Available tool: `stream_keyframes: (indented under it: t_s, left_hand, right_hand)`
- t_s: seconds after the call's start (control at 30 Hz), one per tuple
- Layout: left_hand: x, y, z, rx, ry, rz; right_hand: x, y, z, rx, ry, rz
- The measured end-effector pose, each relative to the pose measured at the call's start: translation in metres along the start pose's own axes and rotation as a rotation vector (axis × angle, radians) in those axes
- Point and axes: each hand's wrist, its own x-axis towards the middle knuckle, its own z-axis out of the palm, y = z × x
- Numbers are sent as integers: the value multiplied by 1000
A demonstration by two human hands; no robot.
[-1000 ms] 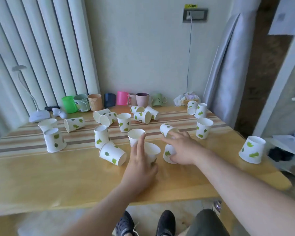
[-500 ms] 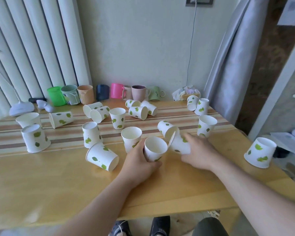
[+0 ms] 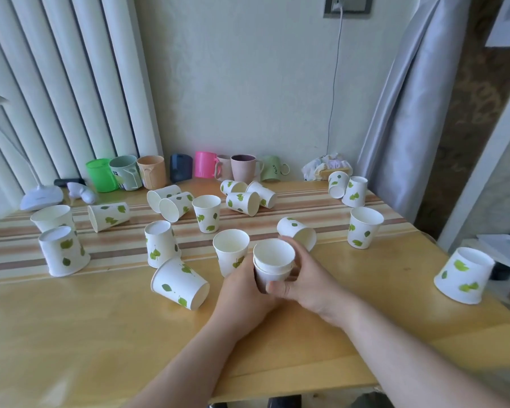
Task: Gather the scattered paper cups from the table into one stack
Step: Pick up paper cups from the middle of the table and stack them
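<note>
Two white paper cups with green leaves sit nested as a small stack (image 3: 273, 262) near the middle of the wooden table (image 3: 71, 319). My left hand (image 3: 242, 293) wraps the stack from the left and my right hand (image 3: 304, 275) grips it from the right. An upright cup (image 3: 230, 250) stands just left of the stack. A cup on its side (image 3: 298, 231) lies right behind my right fingers. Another tipped cup (image 3: 180, 282) lies to the left. Several more cups are scattered across the table, some upright, some upside down, some on their sides.
A row of coloured mugs (image 3: 206, 169) lines the back wall. At the far left stand a white desk lamp (image 3: 39, 198) and a small white gadget. An upside-down cup (image 3: 462, 278) sits by the right table edge. A crumpled wrapper (image 3: 326, 169) lies at the back right.
My right hand picked up the upside-down cup, turned it over and dropped it into the cup held by my left hand. Both hands now close around the two-cup stack.
</note>
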Motion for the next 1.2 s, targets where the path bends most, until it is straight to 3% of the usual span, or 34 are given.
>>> stream_keyframes:
  t_s: [0.13,0.27,0.43,0.5,0.53,0.6,0.67,0.73,0.8,0.9,0.97,1.1,1.2]
  left_hand:
    - [0,2,0,101,-70,-6]
    - [-29,-4,-25,137,-153,1]
    - [-37,-40,-108,505,81,364]
    - [-25,-55,-135,634,5,165]
    - [-22,-59,-142,597,-75,9]
    - [-18,-62,-141,279,-117,-230]
    - [-15,-60,-127,-144,101,-349]
    - [-10,-58,-114,-324,322,-442]
    - [-11,-59,-106,-216,349,-468]
    - [-16,-60,-96,101,234,-428]
    - [-19,-55,-92,152,189,-380]
    - [-23,-54,-91,3,336,-394]
    - [-25,-40,-97,-300,527,-330]
  right_hand:
    - [7,9,2,-126,84,16]
    - [22,5,1,-135,68,-5]
    - [35,12,4,-178,42,-29]
    - [32,16,4,-174,38,-55]
    - [30,17,4,-173,39,-66]
    - [28,19,4,-172,43,-70]
    - [26,19,5,-174,43,-64]
    - [26,19,5,-177,47,-71]
    - [26,18,5,-179,49,-74]
    - [27,18,5,-180,53,-81]
    - [26,19,4,-177,55,-83]
    - [26,19,5,-178,57,-81]
    - [25,18,6,-174,56,-75]
